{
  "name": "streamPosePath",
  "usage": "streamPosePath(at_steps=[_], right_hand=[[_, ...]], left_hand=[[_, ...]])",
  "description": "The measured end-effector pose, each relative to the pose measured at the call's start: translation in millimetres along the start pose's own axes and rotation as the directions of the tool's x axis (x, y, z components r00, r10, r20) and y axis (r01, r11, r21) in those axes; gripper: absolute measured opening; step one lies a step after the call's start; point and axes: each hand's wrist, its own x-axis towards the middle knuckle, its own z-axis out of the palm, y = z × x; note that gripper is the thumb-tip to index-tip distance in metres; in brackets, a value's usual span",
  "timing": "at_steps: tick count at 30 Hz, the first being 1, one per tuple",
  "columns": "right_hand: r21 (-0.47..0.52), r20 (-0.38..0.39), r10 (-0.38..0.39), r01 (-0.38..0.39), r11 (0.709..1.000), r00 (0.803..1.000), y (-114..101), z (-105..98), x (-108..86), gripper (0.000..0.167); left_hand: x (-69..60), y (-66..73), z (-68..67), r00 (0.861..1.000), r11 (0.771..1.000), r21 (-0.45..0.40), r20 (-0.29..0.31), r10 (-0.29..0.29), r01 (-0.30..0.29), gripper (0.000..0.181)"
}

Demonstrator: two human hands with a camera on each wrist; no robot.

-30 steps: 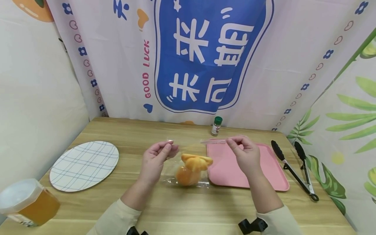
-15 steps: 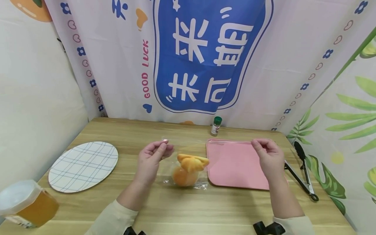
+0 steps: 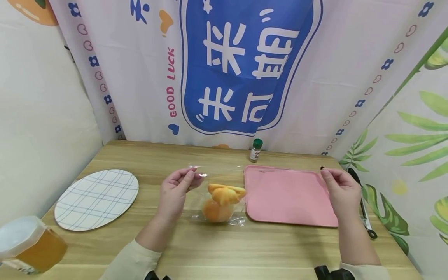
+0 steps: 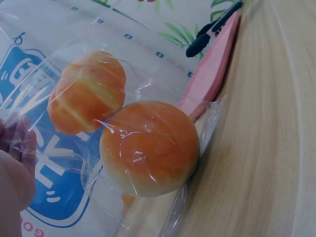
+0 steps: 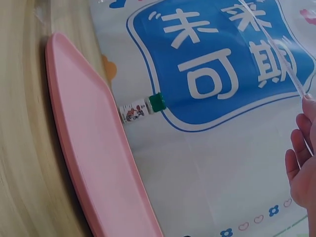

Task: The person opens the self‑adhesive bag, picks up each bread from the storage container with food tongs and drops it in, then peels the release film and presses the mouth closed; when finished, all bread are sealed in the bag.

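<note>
A clear plastic bag (image 3: 237, 221) hangs over the middle of the table. Inside it are a round bun (image 3: 217, 211) and, above that, a ridged yellow bread (image 3: 226, 194). My left hand (image 3: 175, 192) pinches the bag's upper left edge between thumb and fingers. Out to the right, above the far side of the pink tray, my right hand (image 3: 343, 192) pinches the end of a thin clear strip (image 5: 279, 52). The strip runs left toward the bag; whether it is still joined there I cannot tell. In the left wrist view the bun (image 4: 150, 148) shows through the wrinkled plastic.
The pink tray (image 3: 287, 198) lies right of the bag, with black-tipped tongs (image 3: 365, 217) beyond it, partly behind my right arm. A small green-capped shaker (image 3: 256, 151) stands at the back. At left are a checked oval plate (image 3: 98, 200) and a honey-coloured jar (image 3: 38, 249).
My right hand has moved steadily right, drawing the clear strip out across the pink tray. The left hand, bag and breads have shifted only slightly left in view.
</note>
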Motion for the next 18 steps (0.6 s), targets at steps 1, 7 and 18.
streamPosePath(at_steps=[1,7,18], right_hand=[[-0.023,-0.014,-0.008,0.007,1.000,1.000,1,-2,0.8,0.016],[-0.003,-0.053,-0.017,0.017,1.000,0.998,3,-9,5.1,0.015],[0.041,-0.099,-0.015,0.019,0.999,0.995,10,-20,9.3,0.016]], left_hand=[[0.1,0.2,-0.2,1.000,1.000,0.002,-0.001,-0.002,0.002,0.020],[0.6,-0.4,-1.0,1.000,1.000,0.005,-0.012,-0.011,0.011,0.021],[1.7,-1.1,0.5,0.999,0.999,0.026,-0.015,-0.034,0.034,0.023]])
